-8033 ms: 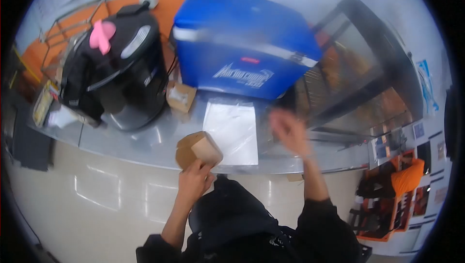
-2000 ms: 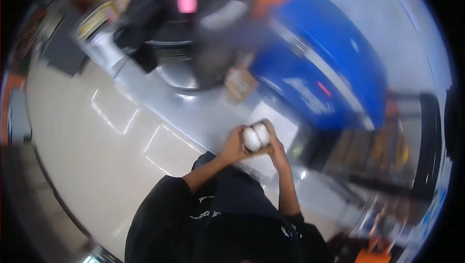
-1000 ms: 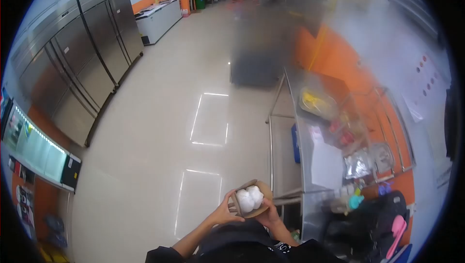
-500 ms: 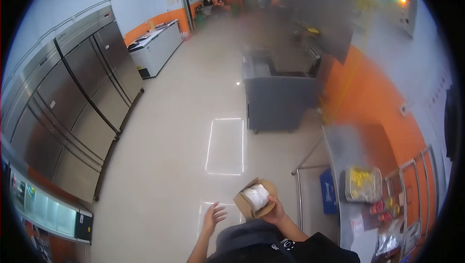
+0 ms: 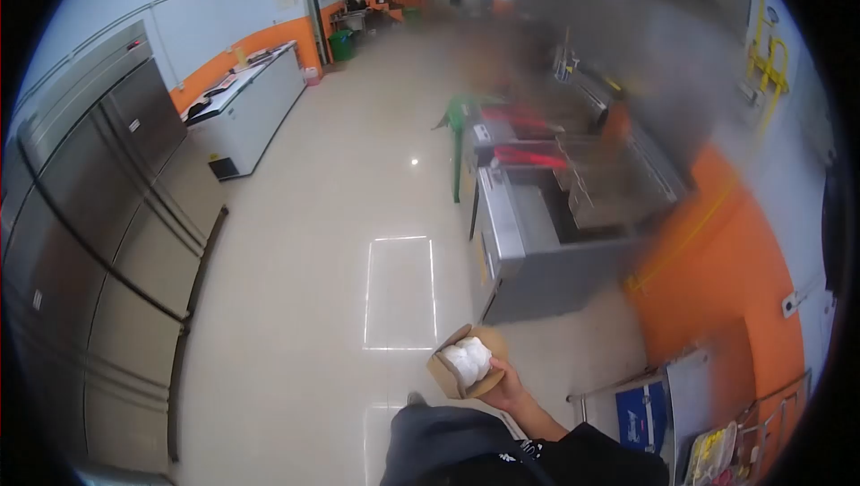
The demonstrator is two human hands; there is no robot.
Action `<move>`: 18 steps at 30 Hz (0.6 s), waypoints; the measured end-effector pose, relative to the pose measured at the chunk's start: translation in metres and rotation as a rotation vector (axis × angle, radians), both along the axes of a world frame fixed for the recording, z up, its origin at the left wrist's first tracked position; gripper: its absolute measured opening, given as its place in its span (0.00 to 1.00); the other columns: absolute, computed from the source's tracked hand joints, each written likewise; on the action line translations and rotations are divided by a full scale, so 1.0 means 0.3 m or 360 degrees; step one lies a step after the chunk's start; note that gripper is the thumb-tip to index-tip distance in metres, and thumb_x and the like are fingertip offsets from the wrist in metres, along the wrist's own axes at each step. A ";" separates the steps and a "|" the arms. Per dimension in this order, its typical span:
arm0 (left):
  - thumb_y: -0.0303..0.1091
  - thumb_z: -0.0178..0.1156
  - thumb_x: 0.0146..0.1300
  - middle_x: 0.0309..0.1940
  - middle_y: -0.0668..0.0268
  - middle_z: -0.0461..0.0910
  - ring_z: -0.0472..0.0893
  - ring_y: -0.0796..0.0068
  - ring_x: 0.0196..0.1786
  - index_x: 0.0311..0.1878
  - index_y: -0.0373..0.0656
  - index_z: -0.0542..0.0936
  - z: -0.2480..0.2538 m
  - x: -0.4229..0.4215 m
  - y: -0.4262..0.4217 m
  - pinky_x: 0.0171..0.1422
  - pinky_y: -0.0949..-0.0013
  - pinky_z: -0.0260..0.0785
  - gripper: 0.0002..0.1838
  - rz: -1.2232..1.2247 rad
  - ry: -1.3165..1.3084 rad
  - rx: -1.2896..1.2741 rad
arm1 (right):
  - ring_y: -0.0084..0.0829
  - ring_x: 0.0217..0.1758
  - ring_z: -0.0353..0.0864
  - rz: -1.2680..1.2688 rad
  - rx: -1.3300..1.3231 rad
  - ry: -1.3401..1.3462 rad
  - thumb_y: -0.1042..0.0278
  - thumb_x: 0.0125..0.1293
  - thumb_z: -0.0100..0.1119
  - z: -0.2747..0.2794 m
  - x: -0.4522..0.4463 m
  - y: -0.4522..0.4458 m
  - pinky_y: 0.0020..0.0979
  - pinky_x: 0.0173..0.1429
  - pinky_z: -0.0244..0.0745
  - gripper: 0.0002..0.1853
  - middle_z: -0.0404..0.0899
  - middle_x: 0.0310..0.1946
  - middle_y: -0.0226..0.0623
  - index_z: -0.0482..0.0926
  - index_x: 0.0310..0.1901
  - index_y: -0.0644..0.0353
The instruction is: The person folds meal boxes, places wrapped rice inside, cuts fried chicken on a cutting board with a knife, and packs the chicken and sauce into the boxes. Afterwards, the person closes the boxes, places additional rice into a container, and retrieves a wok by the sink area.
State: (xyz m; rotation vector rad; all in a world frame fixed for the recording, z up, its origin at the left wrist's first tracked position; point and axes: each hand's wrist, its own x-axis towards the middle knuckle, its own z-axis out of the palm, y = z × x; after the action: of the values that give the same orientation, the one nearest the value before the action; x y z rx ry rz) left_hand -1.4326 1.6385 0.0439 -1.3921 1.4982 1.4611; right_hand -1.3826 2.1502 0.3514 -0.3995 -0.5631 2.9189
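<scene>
My right hand (image 5: 504, 385) is closed around the near right side of an open brown cardboard food box (image 5: 443, 378), held out in front of my body. Inside the box sits a crumpled white bundle (image 5: 469, 361); whether it is paper or a wrapped item, I cannot tell. My thumb lies by the box's rim, close to the white bundle. My left hand is out of view.
Tall steel refrigerators (image 5: 98, 217) line the left, with a white chest freezer (image 5: 255, 114) beyond. Steel fryers (image 5: 528, 217) stand ahead on the right, partly blurred. At lower right are a blue box (image 5: 641, 416) and a tray of yellow food (image 5: 712, 452).
I have moved forward: the fryers are nearer, and the side table has slid toward the lower right. My left hand has dropped out of view. The box stays in my right hand.
</scene>
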 end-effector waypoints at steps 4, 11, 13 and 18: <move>0.43 0.48 0.69 0.46 0.56 0.77 0.81 0.60 0.42 0.63 0.44 0.67 0.033 -0.819 0.542 0.39 0.57 0.76 0.22 -0.0574 0.0501 0.0136 | 0.42 0.69 0.67 -0.0140 -0.0008 0.0006 0.47 0.61 0.56 0.029 -0.352 0.231 0.50 0.72 0.59 0.39 0.66 0.67 0.41 0.59 0.70 0.56; 0.37 0.50 0.70 0.37 0.60 0.80 0.82 0.68 0.36 0.57 0.38 0.72 0.303 -2.007 1.654 0.34 0.67 0.76 0.17 -0.1431 0.1240 0.0233 | 0.43 0.70 0.65 -0.0323 -0.0020 -0.0007 0.46 0.62 0.55 -0.173 -1.113 0.757 0.52 0.72 0.58 0.38 0.65 0.68 0.41 0.59 0.70 0.56; 0.40 0.51 0.70 0.41 0.59 0.80 0.82 0.67 0.38 0.60 0.41 0.70 0.295 -2.192 1.789 0.38 0.64 0.77 0.19 -0.1463 0.1091 0.0255 | 0.43 0.70 0.65 -0.0329 -0.0033 -0.0007 0.46 0.62 0.55 -0.164 -1.336 0.903 0.52 0.72 0.58 0.38 0.65 0.68 0.40 0.59 0.70 0.55; 0.38 0.50 0.68 0.33 0.59 0.80 0.82 0.70 0.32 0.48 0.40 0.77 0.157 -2.466 1.811 0.30 0.68 0.75 0.13 -0.1875 0.0691 0.0189 | 0.43 0.70 0.64 -0.0408 -0.0245 0.0108 0.49 0.64 0.52 -0.114 -1.910 1.361 0.53 0.73 0.57 0.35 0.65 0.68 0.39 0.59 0.71 0.52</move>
State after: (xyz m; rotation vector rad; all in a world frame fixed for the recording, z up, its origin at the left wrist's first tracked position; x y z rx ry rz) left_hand -2.1723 2.1817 0.0909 0.0394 1.9133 1.0173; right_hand -1.9556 2.5586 0.3172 -0.3596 -0.2564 2.7230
